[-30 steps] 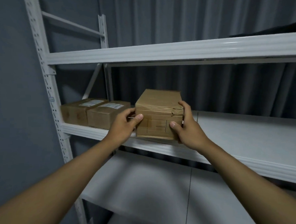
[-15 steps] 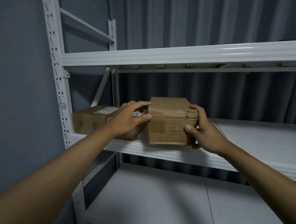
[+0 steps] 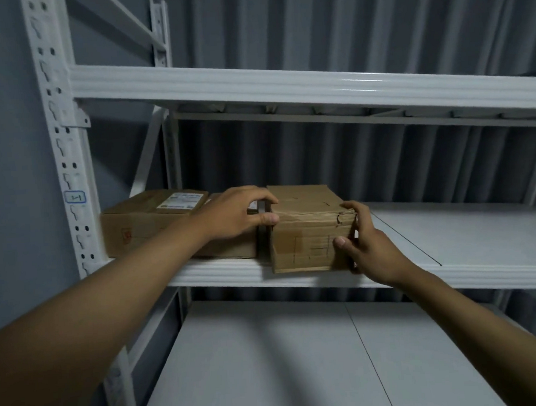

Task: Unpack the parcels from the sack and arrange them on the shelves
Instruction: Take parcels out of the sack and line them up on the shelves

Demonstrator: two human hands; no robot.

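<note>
Both hands clasp the worn brown cardboard parcel (image 3: 305,228) at the white metal shelf's (image 3: 480,241) front edge: left hand (image 3: 239,213) on its top-left corner, right hand (image 3: 365,244) round its right edge. Just left of it sits a labelled brown carton (image 3: 156,221); to its right the shelf lies bare.

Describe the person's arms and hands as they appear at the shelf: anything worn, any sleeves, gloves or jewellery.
Both forearms are bare as far as the picture reaches, with no sleeve showing. The left hand and the right hand wear no gloves. No watch, bracelet or ring shows on the visible sides of the wrists and fingers. The fingernails are short and plain, as seen on the left thumb and the right thumb.
</note>
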